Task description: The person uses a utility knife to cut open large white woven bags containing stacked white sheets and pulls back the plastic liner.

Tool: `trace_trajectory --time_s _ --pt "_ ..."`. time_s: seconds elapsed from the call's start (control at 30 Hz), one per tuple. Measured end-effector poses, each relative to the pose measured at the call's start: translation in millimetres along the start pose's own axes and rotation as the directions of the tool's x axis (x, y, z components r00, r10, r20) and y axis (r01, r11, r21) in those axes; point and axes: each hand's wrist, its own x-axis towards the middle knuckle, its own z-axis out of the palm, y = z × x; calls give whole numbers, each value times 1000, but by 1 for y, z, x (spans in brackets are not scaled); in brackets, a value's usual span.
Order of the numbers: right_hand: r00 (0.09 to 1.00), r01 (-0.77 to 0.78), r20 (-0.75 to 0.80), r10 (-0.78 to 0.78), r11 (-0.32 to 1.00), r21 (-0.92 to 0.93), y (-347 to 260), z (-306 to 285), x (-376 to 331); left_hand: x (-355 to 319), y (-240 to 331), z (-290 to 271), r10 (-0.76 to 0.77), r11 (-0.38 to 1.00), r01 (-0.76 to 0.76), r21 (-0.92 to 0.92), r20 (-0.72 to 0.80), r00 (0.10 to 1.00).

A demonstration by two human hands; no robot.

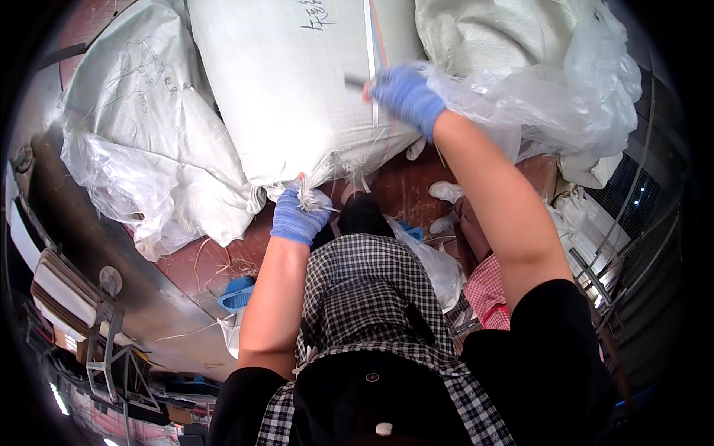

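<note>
Left hand pinching white sack | right hand gripping blurred tool | sack top cropped

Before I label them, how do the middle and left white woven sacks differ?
The middle white woven sack bulges smoothly; the left white woven sack is slack and creased. A pale strip runs lengthwise down the middle sack; none shows on the left sack. The middle sack's handwriting is bold, the left sack's thinner and fainter. Both are white, with dark writing.

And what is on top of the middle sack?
A white band and black handwriting show on the sack. The right hand, holding a dark tool, covers part of the band; that part cannot be seen.
</note>
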Motion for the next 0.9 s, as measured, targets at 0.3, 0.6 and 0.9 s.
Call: trace_trajectory --time_s 0.3,0.6,0.9 --pt "924 -291 291 249 950 113 39 94 -100 35 -39 61 529 848 -458 267 -366 766" --pt "921 -267 316 228 960 84 52 71 -84 66 -58 75 572 814 -475 334 -604 555" --pt "918 -116 371 141 989 -88 72 55 -68 84 -15 46 641 731 -566 382 -670 375"
